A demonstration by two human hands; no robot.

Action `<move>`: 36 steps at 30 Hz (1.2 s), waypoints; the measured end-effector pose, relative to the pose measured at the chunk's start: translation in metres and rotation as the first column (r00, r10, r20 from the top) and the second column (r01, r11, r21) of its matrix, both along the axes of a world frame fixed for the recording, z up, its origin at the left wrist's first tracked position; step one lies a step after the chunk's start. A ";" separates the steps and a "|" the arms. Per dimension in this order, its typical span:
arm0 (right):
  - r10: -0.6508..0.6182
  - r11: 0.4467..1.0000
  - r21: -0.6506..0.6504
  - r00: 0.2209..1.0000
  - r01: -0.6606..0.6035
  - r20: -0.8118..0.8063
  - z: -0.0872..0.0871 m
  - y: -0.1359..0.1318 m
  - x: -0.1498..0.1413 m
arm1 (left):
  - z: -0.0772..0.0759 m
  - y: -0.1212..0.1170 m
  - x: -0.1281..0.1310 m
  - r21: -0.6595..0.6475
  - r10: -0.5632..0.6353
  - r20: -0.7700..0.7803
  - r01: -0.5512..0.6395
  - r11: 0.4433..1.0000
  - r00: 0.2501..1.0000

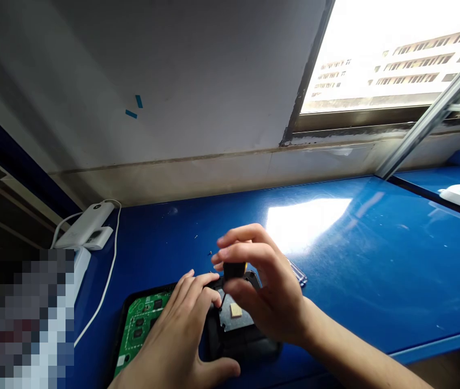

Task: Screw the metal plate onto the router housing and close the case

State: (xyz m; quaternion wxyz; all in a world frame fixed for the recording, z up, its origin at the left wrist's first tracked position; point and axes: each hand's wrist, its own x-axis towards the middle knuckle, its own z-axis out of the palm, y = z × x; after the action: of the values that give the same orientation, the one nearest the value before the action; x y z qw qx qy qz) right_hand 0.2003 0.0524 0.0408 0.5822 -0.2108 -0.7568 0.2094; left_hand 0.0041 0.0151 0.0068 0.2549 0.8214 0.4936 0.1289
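My right hand grips a screwdriver with a short black handle and a touch of yellow. Its thin shaft points down at the edge of a silver metal plate bearing a square beige pad. This plate sits in a black plastic housing, partly covered by my right hand. With thumb spread and fingers stretched out, my left hand rests across the housing's left side, fingertips near the shaft. Under and left of that hand lies a green circuit board in a black frame, partly hidden.
The blue tabletop carries tiny screw-like bits beyond my hands. A clear plastic piece lies behind my right wrist. White devices with a cable stand at left. A metal post rises at right.
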 end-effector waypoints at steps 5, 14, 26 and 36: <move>-0.098 0.994 0.043 0.995 0.097 0.024 0.005 0.002 -0.002 | 0.001 0.001 0.001 -0.006 -0.009 -0.016 0.009 1.000 1.000; -0.147 0.988 -0.048 0.987 0.144 -0.068 -0.005 0.008 0.003 | 0.005 -0.002 0.002 -0.052 0.017 -0.030 -0.018 0.998 0.999; -0.263 0.961 -0.138 0.946 0.240 -0.188 -0.013 0.020 0.000 | 0.004 -0.007 0.005 -0.036 0.096 0.030 -0.095 0.995 0.995; -0.308 0.947 -0.139 0.942 0.290 -0.132 -0.014 0.021 -0.001 | -0.001 -0.007 0.000 0.005 0.112 -0.015 -0.112 0.994 0.994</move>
State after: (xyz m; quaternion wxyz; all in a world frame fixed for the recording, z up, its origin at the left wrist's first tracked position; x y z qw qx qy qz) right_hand 0.1995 0.0735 0.0264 0.6499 -0.3406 -0.6556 0.1784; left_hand 0.0044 0.0082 0.0053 0.2417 0.7939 0.5406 0.1379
